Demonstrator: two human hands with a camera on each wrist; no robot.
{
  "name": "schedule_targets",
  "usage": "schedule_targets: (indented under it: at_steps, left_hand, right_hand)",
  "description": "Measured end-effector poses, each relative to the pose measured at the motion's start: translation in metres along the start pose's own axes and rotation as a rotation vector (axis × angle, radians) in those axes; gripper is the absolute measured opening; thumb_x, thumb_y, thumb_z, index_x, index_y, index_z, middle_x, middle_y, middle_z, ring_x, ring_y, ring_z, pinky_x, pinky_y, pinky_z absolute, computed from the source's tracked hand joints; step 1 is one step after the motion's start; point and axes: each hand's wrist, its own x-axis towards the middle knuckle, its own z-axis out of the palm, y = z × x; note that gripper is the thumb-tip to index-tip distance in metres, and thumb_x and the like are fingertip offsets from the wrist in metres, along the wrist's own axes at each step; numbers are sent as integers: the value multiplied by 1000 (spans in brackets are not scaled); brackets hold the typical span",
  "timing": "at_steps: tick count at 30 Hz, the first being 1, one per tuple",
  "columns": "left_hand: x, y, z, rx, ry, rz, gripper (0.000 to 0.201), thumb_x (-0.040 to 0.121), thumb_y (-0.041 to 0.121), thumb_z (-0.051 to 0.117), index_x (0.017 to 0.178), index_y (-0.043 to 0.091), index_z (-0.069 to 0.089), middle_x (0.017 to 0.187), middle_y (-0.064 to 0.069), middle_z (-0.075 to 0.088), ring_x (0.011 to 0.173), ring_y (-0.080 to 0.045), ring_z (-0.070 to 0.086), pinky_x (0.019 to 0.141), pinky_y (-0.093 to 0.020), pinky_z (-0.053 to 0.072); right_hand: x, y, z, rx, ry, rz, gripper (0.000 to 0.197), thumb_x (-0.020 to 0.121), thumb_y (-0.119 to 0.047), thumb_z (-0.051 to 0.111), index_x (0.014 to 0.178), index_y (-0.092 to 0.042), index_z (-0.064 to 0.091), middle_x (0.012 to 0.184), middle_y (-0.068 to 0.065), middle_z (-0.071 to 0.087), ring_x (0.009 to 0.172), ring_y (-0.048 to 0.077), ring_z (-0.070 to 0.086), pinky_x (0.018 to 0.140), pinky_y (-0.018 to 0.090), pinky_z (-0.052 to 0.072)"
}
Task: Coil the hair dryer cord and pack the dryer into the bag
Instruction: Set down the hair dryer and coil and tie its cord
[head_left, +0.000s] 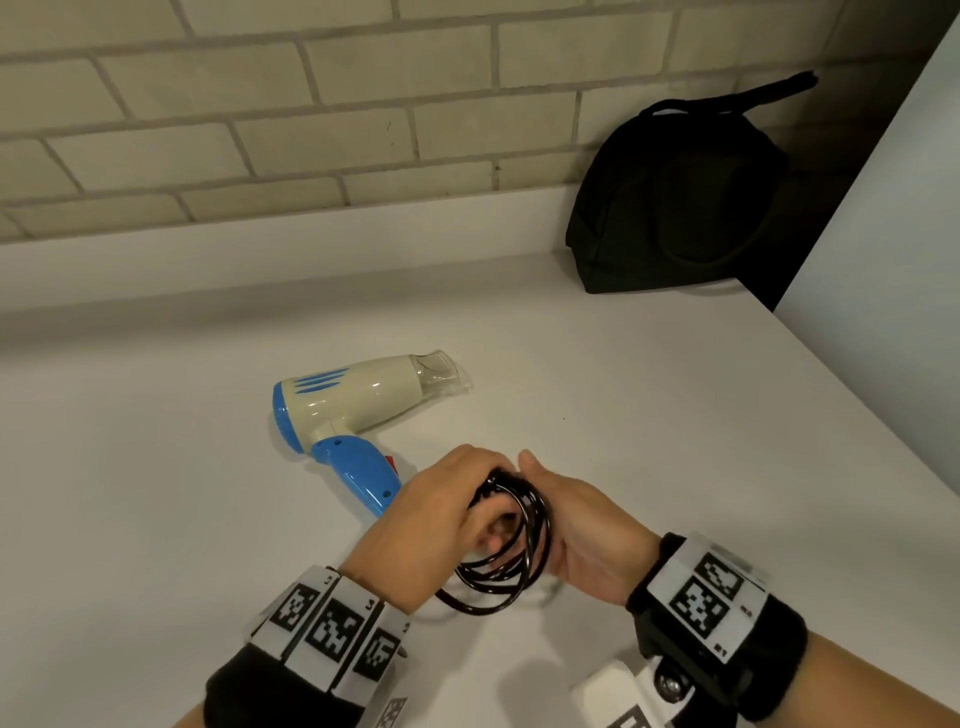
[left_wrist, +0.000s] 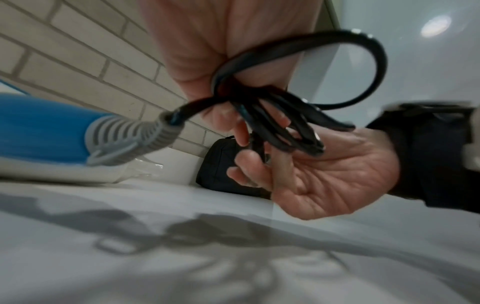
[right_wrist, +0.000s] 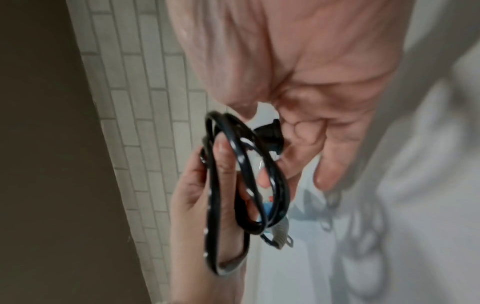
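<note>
Holding coiled cord (head_left: 511, 540) between both hands

left hand (head_left: 441, 512) hides dryer handle (head_left: 358, 475) end; right wrist view blurred; plug (right_wrist: 270, 133) partly behind fingers.

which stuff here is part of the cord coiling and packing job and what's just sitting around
Part of the job:
- black cord, coiled, held by left hand and right hand
- hair dryer, lying on the counter
- black bag, against the wall

Just there:
- white counter
- brick wall
</note>
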Motion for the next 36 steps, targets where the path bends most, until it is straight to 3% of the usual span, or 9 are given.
schedule_targets:
  at_steps: [3,5,7,11,17,21,27,32,36]
  left_hand:
    - [1,-5,-4,53,88,-101,22,89,23,48,106,10,53,95,2,57,80,-5,53,74,-11,40]
    - [2,-3,-3,77,67,-145,23,89,21,48,108,8,51,100,-8,62,88,-19,57,80,-27,45]
    - [1,0,-3,108,54,-149,25,88,25,48,107,9,50,95,-9,63,85,-22,59,78,-35,46]
    - [-1,3,-6,156,124,-141,24,85,33,51,100,14,50,80,-3,59,73,-18,54,67,-30,44]
    - [-1,2,-5,-242,238,-303,22,75,15,66,76,31,51,73,9,62,72,-6,59,63,-11,46]
    - [-1,-2,-4,-361,147,-384,27,70,17,72,81,36,57,80,13,65,73,10,59,62,-1,43]
    - [-2,-4,-6,-291,108,-392,3,76,25,66,77,24,64,69,6,67,69,-3,62,57,-8,45]
    - [-1,-4,-4,-198,183,-375,10,82,19,58,73,21,55,60,5,56,57,6,53,52,-8,40]
    - [3,-2,-8,-197,195,-385,14,82,16,58,71,21,51,58,5,54,51,-3,52,50,-8,40]
  right_hand:
    - [-9,-3,-1,-157,-78,-56,59,84,-59,41,115,-10,53,96,11,68,89,21,65,82,32,53]
    - [-15,-7,5,-407,-51,-119,38,76,-42,62,100,-14,58,90,2,67,85,12,63,82,28,50]
    - [-15,-7,9,-604,93,-245,9,77,-16,63,80,-8,59,73,-1,58,68,9,54,69,25,45]
    - [-7,-1,7,-735,272,-304,16,79,-9,53,63,-8,51,57,-3,43,53,9,39,54,22,33]
    - [1,3,12,-490,294,-297,18,74,0,57,66,-13,48,60,-1,45,58,13,41,55,24,34]
    - [0,5,12,-402,306,-338,21,73,9,55,69,-11,57,66,4,56,64,16,53,63,27,45]
    - [5,5,15,-360,339,-362,12,70,3,56,67,-8,55,73,16,57,70,25,54,70,39,46]
    - [7,3,17,-436,303,-302,21,78,2,52,64,-14,51,61,0,47,59,12,43,58,22,36]
    - [4,-2,15,-465,230,-264,33,78,4,49,56,-22,46,55,-8,40,48,4,36,50,17,30]
